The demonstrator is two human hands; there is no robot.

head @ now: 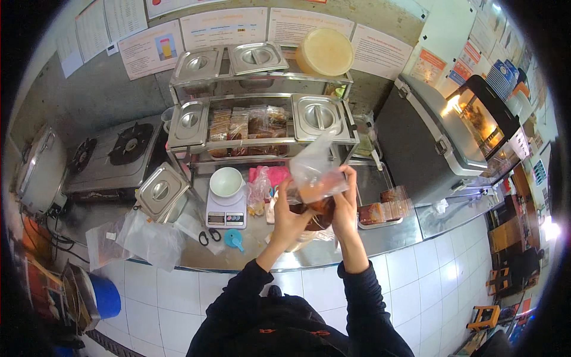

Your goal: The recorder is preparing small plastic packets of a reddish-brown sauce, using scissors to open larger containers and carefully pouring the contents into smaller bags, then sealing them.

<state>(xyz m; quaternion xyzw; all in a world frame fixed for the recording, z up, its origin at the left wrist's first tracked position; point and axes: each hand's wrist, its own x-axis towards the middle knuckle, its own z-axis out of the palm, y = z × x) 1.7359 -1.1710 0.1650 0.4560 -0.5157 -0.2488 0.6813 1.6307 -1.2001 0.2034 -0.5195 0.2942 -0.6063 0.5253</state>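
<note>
My left hand [287, 218] and my right hand [345, 209] grip a clear plastic bag [312, 172] from both sides, above the front of the steel counter. Dark reddish-brown contents fill its lower part; the loose top stands up, partly blurred. Below my hands a round container [298, 244] is mostly hidden. Left of them, a white bowl [226, 183] rests on a digital kitchen scale [226, 207]. Black-handled scissors [209, 237] and a blue plastic item [233, 239] lie in front of the scale. To the right, a metal tray [381, 225] bears several filled packets [379, 212].
A steel rack [267, 143] with lidded pans and packets stands behind. Plastic bags [149, 238] overhang the counter's front left edge, near a lidded steel pan [161, 191]. A gas stove [118, 151] is at left, a large grey insulated box [428, 134] at right.
</note>
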